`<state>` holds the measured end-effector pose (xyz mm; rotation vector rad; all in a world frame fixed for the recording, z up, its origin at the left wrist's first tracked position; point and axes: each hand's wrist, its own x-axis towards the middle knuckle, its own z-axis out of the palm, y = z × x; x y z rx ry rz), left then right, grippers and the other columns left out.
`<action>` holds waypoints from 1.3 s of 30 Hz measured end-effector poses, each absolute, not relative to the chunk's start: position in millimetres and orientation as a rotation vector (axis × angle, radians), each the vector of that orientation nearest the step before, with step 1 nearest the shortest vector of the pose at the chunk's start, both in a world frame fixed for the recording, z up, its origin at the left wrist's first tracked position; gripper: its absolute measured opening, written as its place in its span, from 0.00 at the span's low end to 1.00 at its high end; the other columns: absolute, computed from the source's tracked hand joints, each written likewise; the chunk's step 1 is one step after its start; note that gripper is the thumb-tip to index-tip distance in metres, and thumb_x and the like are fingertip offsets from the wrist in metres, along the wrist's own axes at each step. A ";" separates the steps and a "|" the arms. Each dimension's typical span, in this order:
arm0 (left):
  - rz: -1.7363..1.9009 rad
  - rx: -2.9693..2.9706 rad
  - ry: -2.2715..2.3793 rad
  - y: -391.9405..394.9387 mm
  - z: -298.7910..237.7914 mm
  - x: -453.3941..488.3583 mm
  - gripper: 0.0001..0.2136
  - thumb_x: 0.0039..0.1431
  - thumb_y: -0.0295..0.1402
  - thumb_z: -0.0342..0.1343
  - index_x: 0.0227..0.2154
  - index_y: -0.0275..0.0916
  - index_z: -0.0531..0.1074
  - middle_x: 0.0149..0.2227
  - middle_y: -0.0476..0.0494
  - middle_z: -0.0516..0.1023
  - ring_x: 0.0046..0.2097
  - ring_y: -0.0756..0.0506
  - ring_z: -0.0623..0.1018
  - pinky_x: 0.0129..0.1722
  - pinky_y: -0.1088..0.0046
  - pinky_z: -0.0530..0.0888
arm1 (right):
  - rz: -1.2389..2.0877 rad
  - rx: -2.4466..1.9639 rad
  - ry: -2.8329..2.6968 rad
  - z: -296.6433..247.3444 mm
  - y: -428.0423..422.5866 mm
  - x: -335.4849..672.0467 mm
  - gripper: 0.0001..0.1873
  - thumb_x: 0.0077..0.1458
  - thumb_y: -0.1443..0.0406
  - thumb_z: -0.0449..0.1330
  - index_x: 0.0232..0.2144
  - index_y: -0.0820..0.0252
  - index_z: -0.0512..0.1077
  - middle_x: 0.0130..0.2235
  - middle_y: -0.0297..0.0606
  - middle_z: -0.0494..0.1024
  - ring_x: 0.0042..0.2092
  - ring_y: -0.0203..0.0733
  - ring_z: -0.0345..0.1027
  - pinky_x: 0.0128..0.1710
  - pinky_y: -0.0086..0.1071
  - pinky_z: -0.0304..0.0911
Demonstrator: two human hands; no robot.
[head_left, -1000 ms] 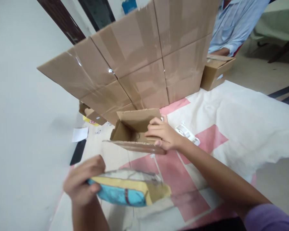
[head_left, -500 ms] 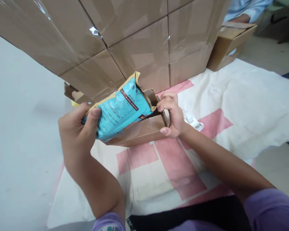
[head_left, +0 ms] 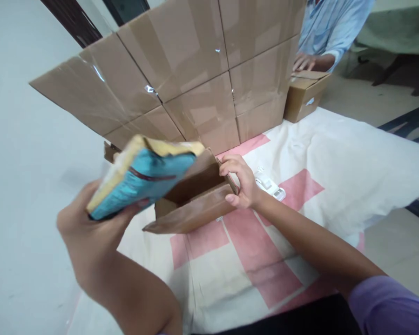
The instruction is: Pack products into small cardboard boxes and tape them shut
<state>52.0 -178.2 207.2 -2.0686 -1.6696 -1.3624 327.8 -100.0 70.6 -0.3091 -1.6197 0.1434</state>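
My left hand (head_left: 101,223) is closed round one end of a blue and yellow packet (head_left: 150,179), a soft printed pouch that is blurred by motion. The packet is tilted and hangs above and to the left of an open cardboard box (head_left: 195,214). Inside the box I see bare brown walls, though the packet covers part of its far left side. My right hand (head_left: 240,181) grips the box's right-hand flap between thumb and fingers. Just beyond that hand lies a white plastic device (head_left: 268,184) on the cloth.
A tall taped cardboard partition (head_left: 199,79) stands behind the box. The white and pink cloth (head_left: 244,251) covers the work surface. Past the partition's right end, another person's hand (head_left: 303,61) rests on a second cardboard box (head_left: 305,95).
The packet has come up and left, clear of the box, turning so its yellow edge shows. My right hand keeps its hold on the flap. The head view has shifted, showing more above.
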 end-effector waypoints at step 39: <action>0.028 -3.296 -1.938 -170.1 187.6 115.3 0.24 0.54 0.36 0.61 0.57 0.48 0.76 0.54 0.47 0.82 0.48 0.41 0.82 0.44 0.70 0.76 | 0.212 -0.363 -1.516 75.8 -113.4 329.2 0.10 0.64 0.64 0.53 0.29 0.54 0.60 0.25 0.30 0.60 0.25 0.37 0.55 0.26 0.32 0.51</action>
